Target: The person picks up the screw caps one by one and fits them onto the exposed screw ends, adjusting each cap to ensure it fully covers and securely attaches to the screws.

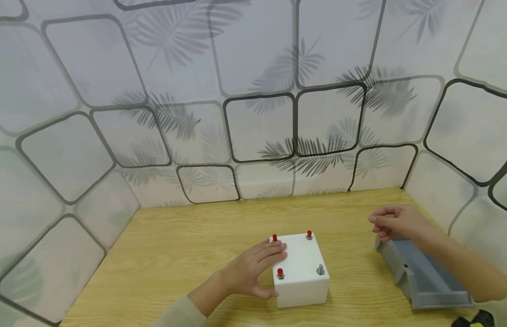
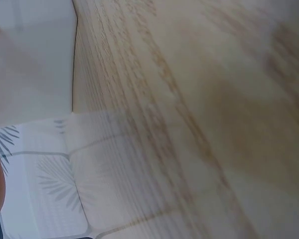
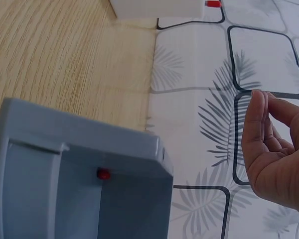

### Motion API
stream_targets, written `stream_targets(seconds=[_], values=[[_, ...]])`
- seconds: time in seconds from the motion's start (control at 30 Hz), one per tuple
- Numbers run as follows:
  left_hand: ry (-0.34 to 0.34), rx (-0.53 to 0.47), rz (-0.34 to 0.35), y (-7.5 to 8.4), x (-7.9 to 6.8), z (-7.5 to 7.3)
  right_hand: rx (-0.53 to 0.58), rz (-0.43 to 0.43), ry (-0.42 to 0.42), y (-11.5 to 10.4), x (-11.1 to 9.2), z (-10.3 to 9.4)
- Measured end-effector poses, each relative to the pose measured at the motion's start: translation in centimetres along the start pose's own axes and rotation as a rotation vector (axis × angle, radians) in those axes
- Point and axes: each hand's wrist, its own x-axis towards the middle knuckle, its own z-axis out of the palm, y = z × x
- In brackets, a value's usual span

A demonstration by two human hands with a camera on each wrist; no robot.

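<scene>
A white box (image 1: 300,261) stands on the table with a bolt at each top corner. Red caps cover three of the bolts; the front right bolt (image 1: 320,270) shows bare metal. My left hand (image 1: 253,268) rests on the box's left part, fingers laid straight over the top and thumb by the near side. Over the far end of the grey bin (image 1: 437,277) is my right hand (image 1: 400,222), fingers curled and thumb meeting index finger. Nothing shows between those fingertips. In the right wrist view, a red cap (image 3: 103,174) lies inside the bin.
The wooden table (image 1: 176,245) is bordered by patterned walls (image 1: 261,131) at the back and both sides. A black and yellow object (image 1: 474,319) is partly visible at the bottom right, near the bin.
</scene>
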Motion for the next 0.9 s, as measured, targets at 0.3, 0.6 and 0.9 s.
stream_targets(seconds=[0.3, 0.6, 0.9], values=[[0.003, 0.001, 0.008, -0.1, 0.0, -0.2, -0.053, -0.007, 0.046, 0.5, -0.2, -1.2], [-0.009, -0.010, -0.001, 0.0, 0.0, -0.1, -0.066, 0.014, 0.043, 1.2, -0.3, -2.1], [-0.005, -0.003, 0.007, -0.1, 0.0, -0.1, -0.076, -0.004, 0.074, 1.6, -0.4, -2.5]])
